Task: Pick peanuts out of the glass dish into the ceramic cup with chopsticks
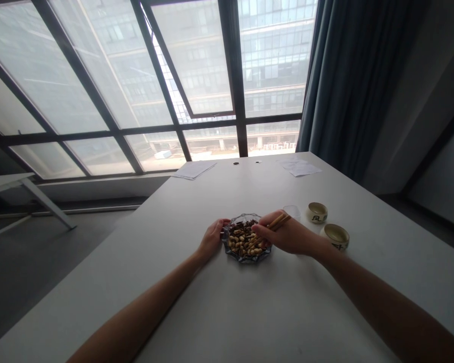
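A faceted glass bowl [245,260] on the table holds a mix of pale nuts that look like peanuts or pistachios [239,241] and dark seeds [248,223]. My left hand [212,238] grips the bowl's left side, its fingers curled at the rim. Above the bowl's right side, my right hand [282,234] is closed around a pair of wooden chopsticks [278,222]. The chopsticks slant down to the left, and their tips are among the nuts. Whether a nut is pinched between them, I cannot tell.
Right of my right hand stand two small ceramic cups, a farther one [317,212] and a nearer one [336,236], with dark markings. A clear container [291,212] sits partly behind that hand. Papers [194,170] lie at the white table's [227,191] far end, before large windows.
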Demonstrator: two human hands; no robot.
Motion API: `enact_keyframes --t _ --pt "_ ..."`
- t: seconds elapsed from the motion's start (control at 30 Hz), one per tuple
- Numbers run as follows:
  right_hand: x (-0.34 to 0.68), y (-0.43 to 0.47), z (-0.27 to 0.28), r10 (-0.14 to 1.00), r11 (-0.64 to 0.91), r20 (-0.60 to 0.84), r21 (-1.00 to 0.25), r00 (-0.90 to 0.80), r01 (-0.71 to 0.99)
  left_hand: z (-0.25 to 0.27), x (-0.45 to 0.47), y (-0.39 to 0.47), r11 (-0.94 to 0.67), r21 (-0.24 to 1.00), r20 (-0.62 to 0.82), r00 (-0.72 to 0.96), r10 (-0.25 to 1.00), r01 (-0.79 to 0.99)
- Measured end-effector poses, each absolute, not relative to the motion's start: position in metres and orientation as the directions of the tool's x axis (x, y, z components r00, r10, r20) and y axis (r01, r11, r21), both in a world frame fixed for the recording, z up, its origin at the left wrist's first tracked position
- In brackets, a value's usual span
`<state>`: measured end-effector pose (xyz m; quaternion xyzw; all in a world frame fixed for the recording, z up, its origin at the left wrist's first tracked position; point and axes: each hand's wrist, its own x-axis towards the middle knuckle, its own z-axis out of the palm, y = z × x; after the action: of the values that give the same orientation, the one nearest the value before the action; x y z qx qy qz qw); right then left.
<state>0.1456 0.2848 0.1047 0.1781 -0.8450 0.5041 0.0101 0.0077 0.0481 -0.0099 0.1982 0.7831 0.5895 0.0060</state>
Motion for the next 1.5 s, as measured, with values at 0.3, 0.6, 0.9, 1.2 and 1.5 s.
enact_keyframes --t 0.3,0.6,0.9,1.2,1.5 --pt "0.139 0.286 0.096 -0.254 0.384 0.172 -0.885 -0.952 -0.262 -0.012 0.006 0.047 0.206 0.932 0.221 -0.919 0.326 0.297" --pt "0.141 0.292 0.103 -0.176 0.431 0.209 -0.863 -0.962 -0.266 -0.011 0.007 0.048 0.203 0.936 0.207 -0.918 0.339 0.287" --pt "0.144 0.301 0.111 -0.168 0.425 0.203 -0.868 -0.965 -0.257 -0.01 0.008 0.048 0.232 0.926 0.216 -0.921 0.323 0.299" --pt "0.14 0.291 0.101 -0.235 0.458 0.183 -0.845 -0.955 -0.275 -0.01 0.007 0.048 0.238 0.922 0.221 -0.919 0.327 0.306" --pt "0.137 0.29 0.097 -0.201 0.401 0.178 -0.882 -0.963 -0.247 -0.01 0.007 0.048 0.217 0.93 0.217 -0.92 0.327 0.297"
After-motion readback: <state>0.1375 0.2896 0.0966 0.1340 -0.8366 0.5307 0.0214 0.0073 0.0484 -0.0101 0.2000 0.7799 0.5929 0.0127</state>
